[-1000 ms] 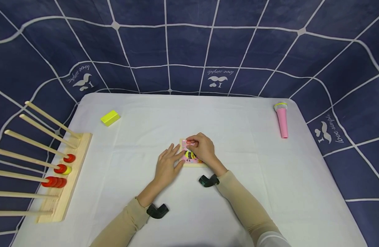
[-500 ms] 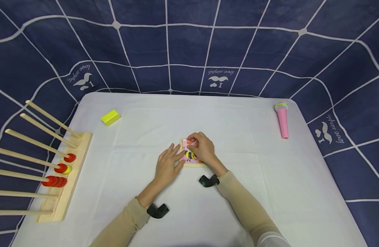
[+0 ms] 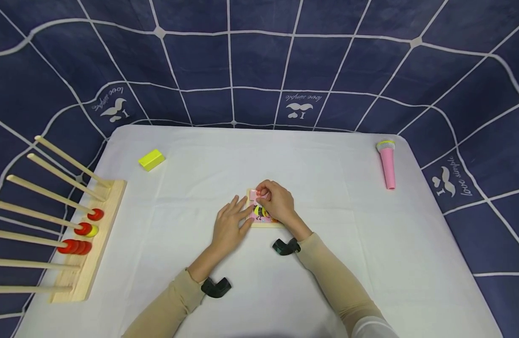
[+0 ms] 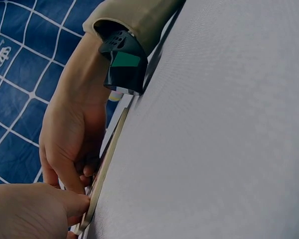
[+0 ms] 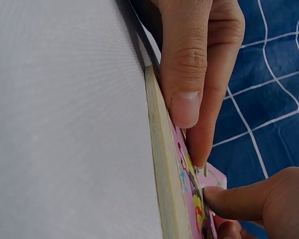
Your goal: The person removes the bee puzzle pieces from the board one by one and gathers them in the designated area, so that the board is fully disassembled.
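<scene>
On a White Cloth-Covered Table [image 3: 179,244], a Pink Bee-Picture Board [image 3: 265,226] Rimmed in Pale Wood

Against a dark-blue cloth backdrop [image 3: 259,61] ruled with white lines and printed with mustaches and the words "love simple," the lightly creased tabletop spreads wide. At far left sits a bright-yellow rectangular block [image 3: 151,160]; at far right, a pink microphone [image 3: 387,164] with a grey head. Along the left edge, a pale-wood stand [image 3: 94,253] with seven rods carries red and yellow beads [image 3: 73,247].

Near the middle of the table, the board lies flat, its pink face showing a yellow-and-black striped bee, partly hidden by the hands. At the board's left side, the left hand [image 3: 228,228] rests with fingers extended, touching it and grasping nothing. From the right, the right hand [image 3: 278,202] reaches over the board, thumb and fingers bent in a pinch on a small flat pink piece [image 5: 218,177], tilted up from the face. Tan sleeves [image 3: 339,277] cover both forearms; a black device [image 3: 216,288] sits at each wrist.
</scene>
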A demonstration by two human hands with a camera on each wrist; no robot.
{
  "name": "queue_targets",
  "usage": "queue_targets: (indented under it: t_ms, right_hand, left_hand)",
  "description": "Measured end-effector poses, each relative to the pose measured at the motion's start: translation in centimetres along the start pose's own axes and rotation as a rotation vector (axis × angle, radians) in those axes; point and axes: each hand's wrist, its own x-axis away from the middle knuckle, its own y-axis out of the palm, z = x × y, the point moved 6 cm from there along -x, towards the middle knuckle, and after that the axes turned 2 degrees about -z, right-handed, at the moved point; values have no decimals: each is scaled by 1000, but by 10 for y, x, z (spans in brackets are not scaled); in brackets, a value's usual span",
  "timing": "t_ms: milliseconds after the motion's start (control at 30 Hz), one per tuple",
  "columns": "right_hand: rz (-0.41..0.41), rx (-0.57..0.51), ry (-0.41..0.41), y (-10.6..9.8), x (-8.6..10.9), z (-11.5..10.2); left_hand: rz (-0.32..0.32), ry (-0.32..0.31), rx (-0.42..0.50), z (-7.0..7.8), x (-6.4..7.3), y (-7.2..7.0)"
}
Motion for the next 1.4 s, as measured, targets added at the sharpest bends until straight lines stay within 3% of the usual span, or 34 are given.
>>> queue_targets:
  t_ms: [300,600,833,1100,1267,1400]
  right_hand:
    - [38,-42,-39,-5,2,-4]
    - [46,-225,-4,-14,0,-4]
    - [71,-406,142,-48,-4,18]
    - [124,-283,288,-89,-5,69]
    - [118,-153,315,-97,-5,92]
    - [89,-85,306,-95,-7,98]
  left_hand:
    - [2,3,-6,0,0,0]
    - [7,5,-11,1,-1,-1]
    - [11,1,-1,1,1,-1]
    - [12,-12,11,1,1,0]
    - [17,-10,17,1,0,1]
    - [22,-6,20,1,0,0]
